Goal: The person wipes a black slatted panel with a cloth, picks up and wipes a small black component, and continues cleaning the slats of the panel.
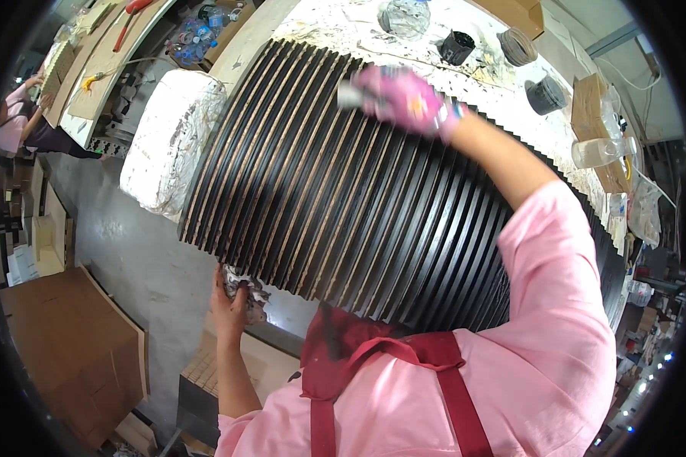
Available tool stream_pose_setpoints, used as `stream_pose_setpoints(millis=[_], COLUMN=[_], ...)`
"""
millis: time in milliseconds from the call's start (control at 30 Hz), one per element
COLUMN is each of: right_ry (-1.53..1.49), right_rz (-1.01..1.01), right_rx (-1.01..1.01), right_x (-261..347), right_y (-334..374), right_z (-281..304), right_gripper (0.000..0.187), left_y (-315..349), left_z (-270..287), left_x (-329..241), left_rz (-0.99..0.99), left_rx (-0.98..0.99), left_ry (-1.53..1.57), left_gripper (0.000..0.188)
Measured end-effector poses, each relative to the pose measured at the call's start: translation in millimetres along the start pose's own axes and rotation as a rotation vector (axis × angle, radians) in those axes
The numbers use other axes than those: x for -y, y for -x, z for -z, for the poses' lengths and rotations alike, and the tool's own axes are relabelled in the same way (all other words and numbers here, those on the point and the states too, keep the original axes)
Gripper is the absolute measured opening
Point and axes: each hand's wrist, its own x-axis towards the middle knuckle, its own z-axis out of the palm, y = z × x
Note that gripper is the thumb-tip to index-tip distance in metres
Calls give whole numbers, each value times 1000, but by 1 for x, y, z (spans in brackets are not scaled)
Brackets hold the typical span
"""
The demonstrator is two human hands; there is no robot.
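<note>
A wide black slatted panel (pixel 415 221) with raised parallel ribs lies across the table in front of me. Bare brownish edges show on the ribs at its left, while those at its right look black all over. My right hand (pixel 411 103), in a pink patterned glove, is over the panel's far edge. Its fingers are closed round a small whitish piece (pixel 349 95), too blurred to name. At the near left corner my bare left hand (pixel 232 301) grips a crumpled white rag (pixel 253 303) with dark stains, just below the panel's edge.
A white wrapped bundle (pixel 171 141) adjoins the panel's left end. Black-stained cups (pixel 457 47), a coil (pixel 517 47) and a clear jar (pixel 598 152) stand along the far side. Cardboard (pixel 76 350) lies at the lower left. Another person (pixel 34 122) works at the far left.
</note>
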Motion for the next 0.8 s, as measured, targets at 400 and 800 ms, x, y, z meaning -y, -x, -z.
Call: stream_pose_setpoints(millis=[400, 800], right_ry=[-9, -1554], right_rz=[-309, -608], right_rx=[144, -46], right_x=[-6, -32], right_y=[6, 33], right_z=[22, 33], right_gripper=[31, 36], left_y=[12, 20], left_z=[-22, -35], left_x=[-27, -38], left_rz=[-144, -64], left_rx=[-44, -111], left_ry=[56, -38], left_gripper=[65, 72])
